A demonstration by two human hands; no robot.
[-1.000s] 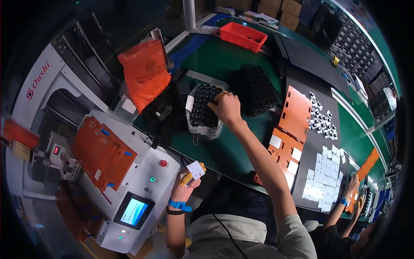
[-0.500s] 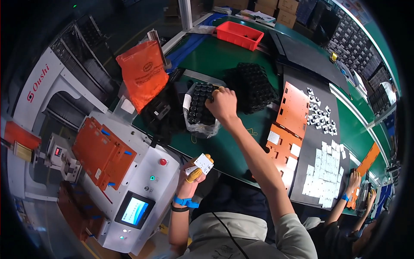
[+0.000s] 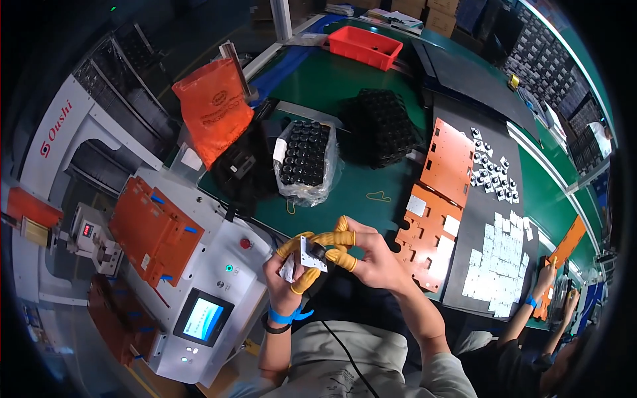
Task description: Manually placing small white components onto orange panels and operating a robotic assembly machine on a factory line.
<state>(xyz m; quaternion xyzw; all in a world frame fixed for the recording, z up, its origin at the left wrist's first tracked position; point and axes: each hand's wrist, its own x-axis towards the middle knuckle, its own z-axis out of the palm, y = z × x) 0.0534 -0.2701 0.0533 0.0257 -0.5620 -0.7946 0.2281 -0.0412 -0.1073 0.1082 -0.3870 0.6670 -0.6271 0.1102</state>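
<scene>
Nearest, in front of the grey shirt [image 3: 358, 346], I saw the left hand [image 3: 284, 282], its fingertips in yellow finger cots [image 3: 304, 281]. It was pinching a white plate [image 3: 305, 263] at the edges. The plate stood tilted, with one face turned right, toward the other hand. It looked almost square, so I could not name a sure long axis. A second white piece [image 3: 288, 270] was behind it, at the left palm. The right hand [image 3: 376, 257] pinched a short, round black part [image 3: 318, 251] between thumb and fingers, close against that face. The axis of this part seemed to run out from the plate toward the right fingers; these partly covered it, and I could not tell whether it was seated.

To the left stood a white machine [image 3: 229, 255] with a lit screen [image 3: 202, 318]. Beyond the hands, on the green table [image 3: 355, 192], I found a thin yellow band [image 3: 379, 198], then a tray [image 3: 306, 159] of black round parts in clear plastic, its long side running away from me. Farthest lay a red bin [image 3: 361, 54], lengthwise across the table.
</scene>
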